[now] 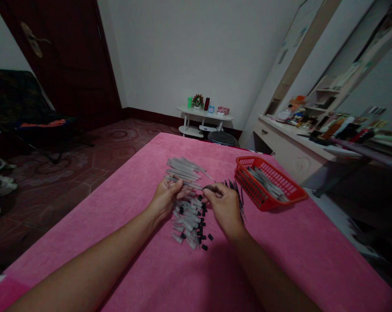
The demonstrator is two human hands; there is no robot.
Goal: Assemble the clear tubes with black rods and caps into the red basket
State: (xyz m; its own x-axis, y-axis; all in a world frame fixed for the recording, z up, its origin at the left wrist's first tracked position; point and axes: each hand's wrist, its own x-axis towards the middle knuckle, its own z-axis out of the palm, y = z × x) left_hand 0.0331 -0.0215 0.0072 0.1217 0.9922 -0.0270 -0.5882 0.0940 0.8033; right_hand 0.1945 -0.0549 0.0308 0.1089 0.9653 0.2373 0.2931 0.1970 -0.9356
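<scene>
My left hand [168, 195] is closed around a translucent pen barrel [192, 185], which points to the right. At the barrel's right end, my right hand [224, 206] pinches a thin dark piece that looks like a pen refill; the fingers partly hide it. Behind the hands lies a pile of clear pen barrels [183, 168]. Below and between them is a heap of clear pen caps [187, 221], with small black plugs [204, 247] scattered along its right side. Black pen refills [240, 195] lie beside my right hand, partly covered by it.
A red plastic basket [291, 201] holding several pens stands at the right on the pink-covered table [124, 242]. Beyond are a low white shelf [205, 113] with small items and a cluttered dresser [289, 143]. A folding chair [20, 108] stands left, near a dark door [62, 56].
</scene>
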